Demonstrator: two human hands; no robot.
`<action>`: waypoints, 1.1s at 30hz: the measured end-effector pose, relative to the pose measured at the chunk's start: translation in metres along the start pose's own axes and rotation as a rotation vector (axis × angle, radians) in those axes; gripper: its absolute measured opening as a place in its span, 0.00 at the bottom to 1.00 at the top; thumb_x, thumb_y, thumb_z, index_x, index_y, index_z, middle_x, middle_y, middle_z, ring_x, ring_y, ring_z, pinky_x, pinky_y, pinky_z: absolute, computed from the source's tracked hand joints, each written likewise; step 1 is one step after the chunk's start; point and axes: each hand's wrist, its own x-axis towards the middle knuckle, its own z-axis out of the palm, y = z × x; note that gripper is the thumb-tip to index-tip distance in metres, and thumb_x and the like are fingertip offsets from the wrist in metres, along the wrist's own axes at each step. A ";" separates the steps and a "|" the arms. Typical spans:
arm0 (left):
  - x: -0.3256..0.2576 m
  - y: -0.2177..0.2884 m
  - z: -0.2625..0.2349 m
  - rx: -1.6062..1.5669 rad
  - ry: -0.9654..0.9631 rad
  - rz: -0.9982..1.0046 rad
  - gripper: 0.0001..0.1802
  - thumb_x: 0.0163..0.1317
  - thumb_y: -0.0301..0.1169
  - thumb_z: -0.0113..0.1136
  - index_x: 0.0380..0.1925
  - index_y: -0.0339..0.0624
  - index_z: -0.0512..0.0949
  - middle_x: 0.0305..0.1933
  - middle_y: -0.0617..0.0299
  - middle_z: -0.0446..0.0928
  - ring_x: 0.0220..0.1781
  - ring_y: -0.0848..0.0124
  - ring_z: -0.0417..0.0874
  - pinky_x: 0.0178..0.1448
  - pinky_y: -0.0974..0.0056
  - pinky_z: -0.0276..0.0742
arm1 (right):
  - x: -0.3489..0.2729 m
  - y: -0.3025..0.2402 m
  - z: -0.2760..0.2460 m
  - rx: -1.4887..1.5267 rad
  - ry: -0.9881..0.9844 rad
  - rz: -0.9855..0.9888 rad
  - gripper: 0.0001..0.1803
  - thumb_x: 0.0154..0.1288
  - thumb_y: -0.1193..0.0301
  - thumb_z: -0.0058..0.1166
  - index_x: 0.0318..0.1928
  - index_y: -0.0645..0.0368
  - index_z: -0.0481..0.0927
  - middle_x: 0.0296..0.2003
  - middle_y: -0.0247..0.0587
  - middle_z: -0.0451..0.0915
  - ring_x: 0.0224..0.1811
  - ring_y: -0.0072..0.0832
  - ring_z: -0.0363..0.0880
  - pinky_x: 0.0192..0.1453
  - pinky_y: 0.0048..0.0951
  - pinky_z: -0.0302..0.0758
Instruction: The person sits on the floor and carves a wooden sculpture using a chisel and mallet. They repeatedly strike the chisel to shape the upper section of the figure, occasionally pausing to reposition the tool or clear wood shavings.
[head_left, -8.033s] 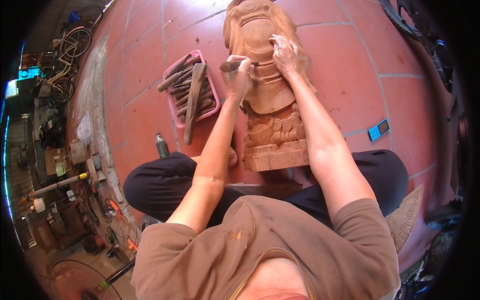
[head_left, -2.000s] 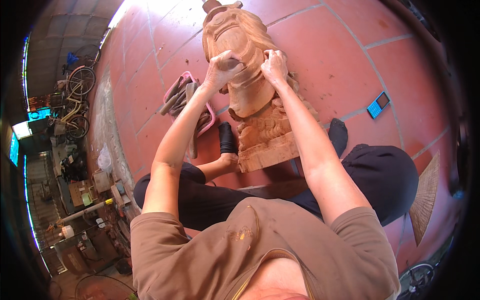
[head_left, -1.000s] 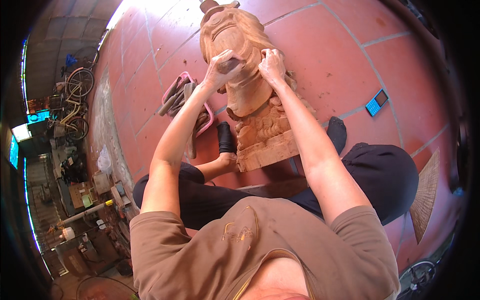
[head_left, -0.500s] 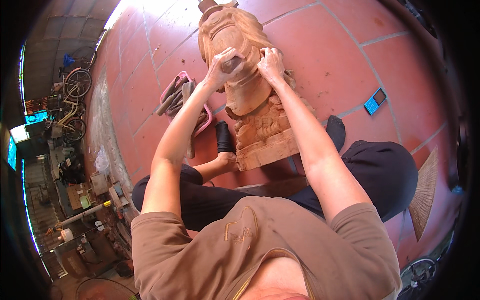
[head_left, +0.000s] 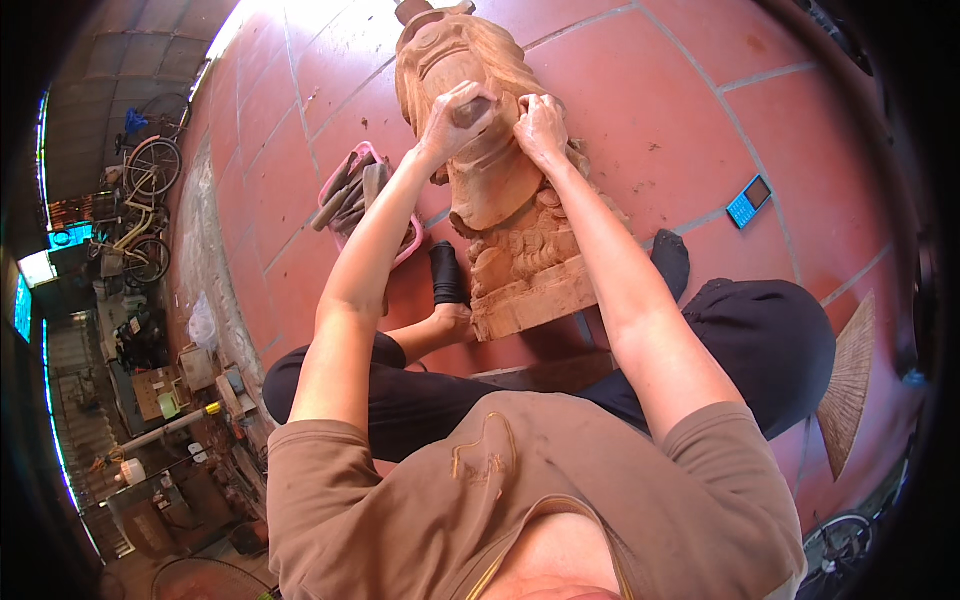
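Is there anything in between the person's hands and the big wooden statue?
Nothing visible. The left hand and the right hand both rest directly on the wooden statue. The left hand grips a small tool pressed against the wood.

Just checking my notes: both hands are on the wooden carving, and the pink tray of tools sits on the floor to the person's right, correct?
Not quite. The head view shows the pink tray of tools on the person's left, beside the left forearm. The rest holds: the left hand and right hand are both on the wooden carving.
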 end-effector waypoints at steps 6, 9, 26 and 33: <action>-0.019 0.019 -0.021 0.010 -0.083 -0.021 0.09 0.56 0.23 0.67 0.38 0.40 0.79 0.37 0.57 0.78 0.39 0.63 0.81 0.46 0.63 0.76 | -0.002 -0.001 -0.002 0.009 -0.011 -0.007 0.16 0.61 0.73 0.50 0.49 0.54 0.82 0.52 0.45 0.77 0.58 0.44 0.74 0.61 0.46 0.73; -0.024 0.021 -0.025 -0.039 -0.086 -0.073 0.10 0.55 0.24 0.68 0.38 0.41 0.80 0.36 0.58 0.78 0.39 0.67 0.81 0.47 0.64 0.76 | -0.001 0.000 0.000 0.004 0.028 -0.015 0.13 0.63 0.72 0.51 0.47 0.55 0.82 0.51 0.48 0.78 0.57 0.46 0.74 0.59 0.45 0.74; -0.017 0.002 -0.013 -0.125 -0.072 -0.231 0.09 0.56 0.25 0.69 0.37 0.40 0.82 0.37 0.60 0.82 0.42 0.72 0.83 0.48 0.66 0.78 | 0.000 0.003 0.002 0.011 0.028 -0.021 0.15 0.61 0.73 0.51 0.48 0.55 0.82 0.51 0.48 0.78 0.57 0.45 0.75 0.60 0.47 0.73; 0.008 -0.011 0.006 -0.204 0.065 -0.267 0.07 0.56 0.25 0.69 0.35 0.41 0.81 0.34 0.64 0.82 0.40 0.75 0.82 0.47 0.67 0.78 | -0.001 -0.006 0.001 0.008 -0.003 0.000 0.14 0.61 0.73 0.49 0.47 0.54 0.82 0.51 0.46 0.77 0.59 0.44 0.74 0.61 0.47 0.72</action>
